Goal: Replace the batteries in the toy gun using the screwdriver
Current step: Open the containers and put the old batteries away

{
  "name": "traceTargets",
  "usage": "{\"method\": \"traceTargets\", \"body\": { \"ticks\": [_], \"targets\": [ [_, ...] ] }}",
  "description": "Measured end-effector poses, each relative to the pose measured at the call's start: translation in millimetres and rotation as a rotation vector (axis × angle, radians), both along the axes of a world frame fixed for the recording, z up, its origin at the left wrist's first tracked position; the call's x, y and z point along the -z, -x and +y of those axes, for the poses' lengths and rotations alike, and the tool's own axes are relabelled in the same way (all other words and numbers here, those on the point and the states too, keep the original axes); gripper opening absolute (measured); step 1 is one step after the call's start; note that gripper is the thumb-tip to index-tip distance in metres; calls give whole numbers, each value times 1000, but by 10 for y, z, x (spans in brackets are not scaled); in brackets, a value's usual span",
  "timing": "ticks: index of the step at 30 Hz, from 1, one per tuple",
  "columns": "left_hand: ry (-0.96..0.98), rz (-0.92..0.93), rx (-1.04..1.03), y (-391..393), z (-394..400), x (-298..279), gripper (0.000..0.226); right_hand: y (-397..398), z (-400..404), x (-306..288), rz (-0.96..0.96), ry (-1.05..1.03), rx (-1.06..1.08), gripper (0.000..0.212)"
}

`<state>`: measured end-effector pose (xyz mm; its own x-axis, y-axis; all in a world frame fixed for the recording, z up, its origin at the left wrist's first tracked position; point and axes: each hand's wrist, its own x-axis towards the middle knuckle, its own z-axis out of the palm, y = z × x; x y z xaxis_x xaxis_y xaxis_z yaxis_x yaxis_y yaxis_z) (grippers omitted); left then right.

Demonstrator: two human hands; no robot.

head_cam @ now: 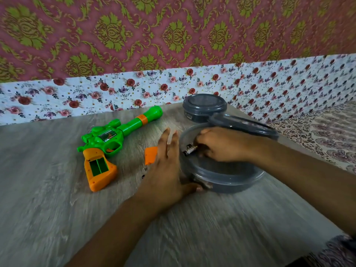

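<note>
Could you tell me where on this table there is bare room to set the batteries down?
The table is bare in front of the toy gun and near the left forearm. It is crowded between the gun's grip and the open container, where the orange cover and left hand lie.

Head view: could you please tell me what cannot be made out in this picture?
- Screwdriver: not visible anywhere in the head view.
- Batteries in the open grey container: the right hand covers most; count unclear.
- Orange battery cover: partly hidden by the left hand.
- Small dark speck beside the toy gun: too small to identify.
</note>
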<state>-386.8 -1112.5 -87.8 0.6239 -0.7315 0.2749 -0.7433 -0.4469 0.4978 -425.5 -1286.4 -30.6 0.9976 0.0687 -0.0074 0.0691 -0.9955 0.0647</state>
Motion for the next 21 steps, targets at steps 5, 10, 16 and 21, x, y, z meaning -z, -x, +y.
{"method": "traceTargets", "body": {
  "ticks": [5, 10, 16, 21],
  "targets": [
    [-18, -26, 0, -40, 26, 45, 109, -258, 73, 85, 116, 17, 85, 27],
    [-24, 3, 17, -95, 30, 79, 114, -293, 49, 117, 98, 47, 47, 36],
    [-66, 22, 45, -88, 36, 56, 123, -207, 69, 97, 149, -24, 53, 22],
    [109, -114, 142, -75, 100, -136, 102, -48, 28, 112, 22, -209, 59, 18]
  ]
}}
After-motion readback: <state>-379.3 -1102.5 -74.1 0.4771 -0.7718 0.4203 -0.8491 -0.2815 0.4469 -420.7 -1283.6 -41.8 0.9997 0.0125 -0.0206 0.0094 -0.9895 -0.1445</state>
